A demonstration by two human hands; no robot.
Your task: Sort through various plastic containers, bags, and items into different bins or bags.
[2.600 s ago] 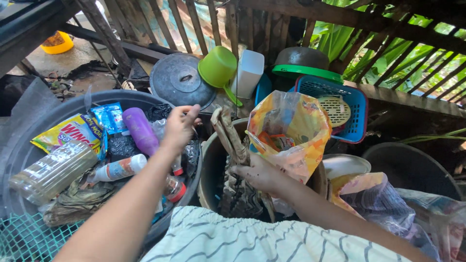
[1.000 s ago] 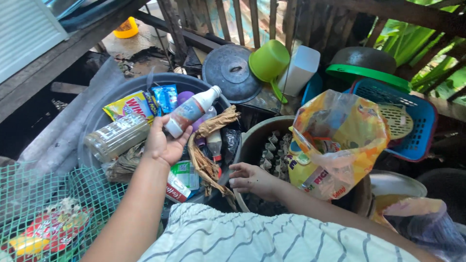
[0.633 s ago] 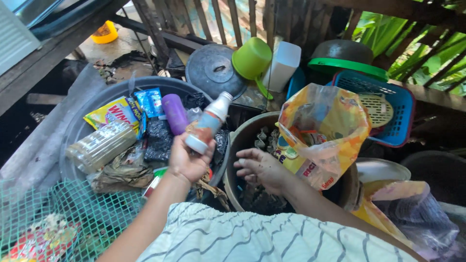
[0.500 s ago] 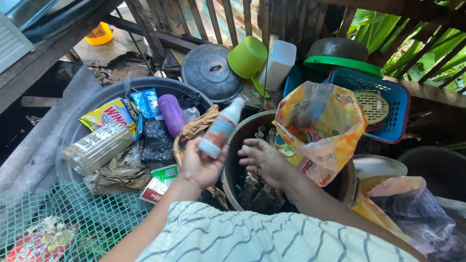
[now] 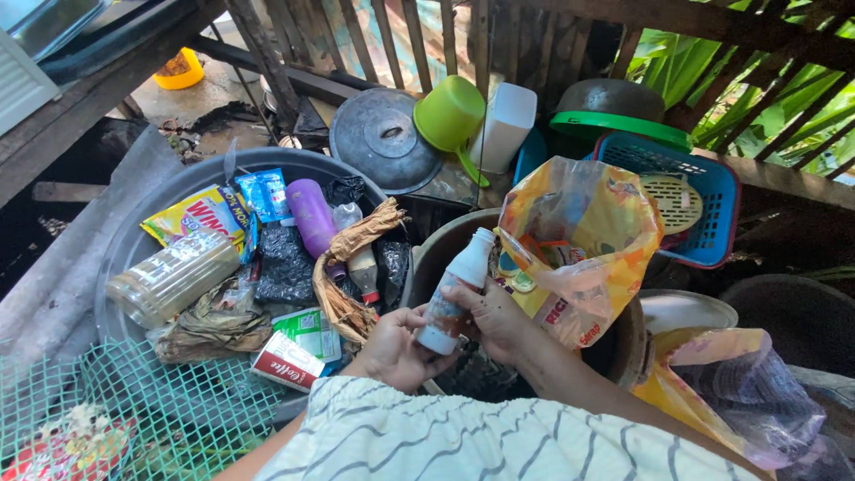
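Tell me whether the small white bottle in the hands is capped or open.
Capped. The white bottle has a white cap on its neck, and it leans with that cap up and to the right. The left hand and right hand both grip it.

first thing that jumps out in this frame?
Both hands meet at centre on a small white bottle: the left hand cups its base, the right hand grips its side. Just right of them gapes a yellow-orange plastic bag. To the left, a big grey basin is heaped with trash: a purple bottle, wrappers and a clear plastic bottle.
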